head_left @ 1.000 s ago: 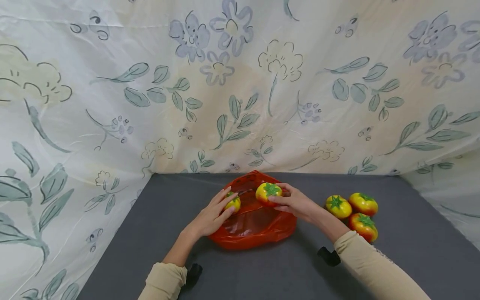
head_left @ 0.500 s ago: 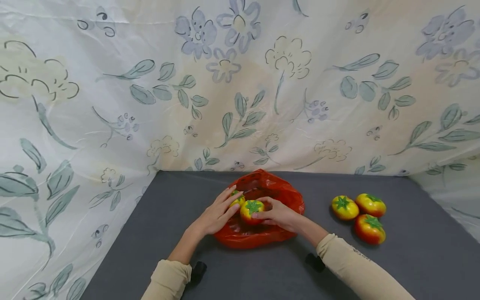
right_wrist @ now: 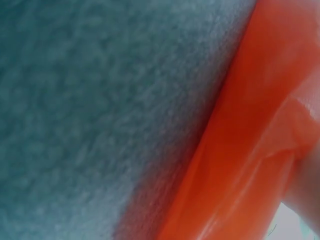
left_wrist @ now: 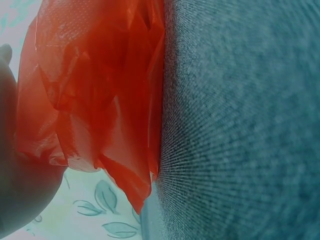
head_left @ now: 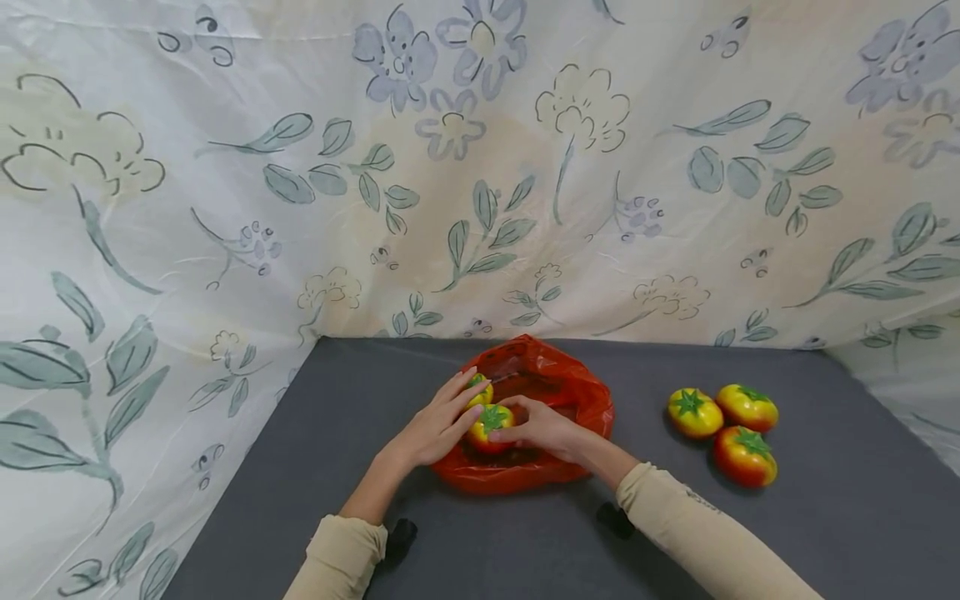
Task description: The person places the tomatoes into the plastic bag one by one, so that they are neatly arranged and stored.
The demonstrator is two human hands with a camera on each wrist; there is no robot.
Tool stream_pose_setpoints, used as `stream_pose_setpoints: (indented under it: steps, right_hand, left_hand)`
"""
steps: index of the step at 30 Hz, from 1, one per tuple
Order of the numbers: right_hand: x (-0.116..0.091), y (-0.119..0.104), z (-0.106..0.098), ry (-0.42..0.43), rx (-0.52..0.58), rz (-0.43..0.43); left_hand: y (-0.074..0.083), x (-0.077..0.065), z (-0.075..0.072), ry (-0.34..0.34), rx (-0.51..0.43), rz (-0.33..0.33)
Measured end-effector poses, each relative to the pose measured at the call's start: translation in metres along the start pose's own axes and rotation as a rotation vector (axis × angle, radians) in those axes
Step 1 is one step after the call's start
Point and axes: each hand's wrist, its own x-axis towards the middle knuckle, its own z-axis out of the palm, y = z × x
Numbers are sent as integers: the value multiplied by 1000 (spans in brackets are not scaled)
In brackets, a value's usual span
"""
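Note:
A red plastic bag (head_left: pixel 517 479) lies with its mouth wide on the dark table in the head view. My right hand (head_left: pixel 543 429) reaches inside it and grips a yellow-red tomato (head_left: pixel 491 427) with a green star-shaped top, thumb in front and fingers behind. Just beyond is a second tomato (head_left: pixel 480 390), partly hidden by my left hand (head_left: pixel 431 425). That hand lies over the bag's left rim with its fingers stretched along both tomatoes. Both wrist views show the bag's side (left_wrist: pixel 95 85) close up, with only a bit of each hand at the edge.
Right of the bag, three more tomatoes sit clustered on the dark grey table (head_left: pixel 840 500): one at the left (head_left: pixel 694 412), one behind (head_left: pixel 747 407) and one in front (head_left: pixel 745 457). A flowered cloth (head_left: pixel 585 208) hangs along the back and sides.
My right hand has carried its tomato left and down into the bag, beside the other one. My left hand has stayed at the left rim. The camera view has shifted slightly.

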Motion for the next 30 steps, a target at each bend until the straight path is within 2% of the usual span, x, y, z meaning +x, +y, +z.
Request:
stream_pose_setpoints:
  steps: [13,21,30]
  right_hand:
    - [5,-2,8,-56,6,-14]
    - [6,-5,9,-58,-122,-56]
    - [6,-4,10,-76,-202,-83]
  left_hand:
    - [1,2,3,7,-13,6]
    - [2,2,3,15,-10,11]
    - [3,1,2,5,-15,7]
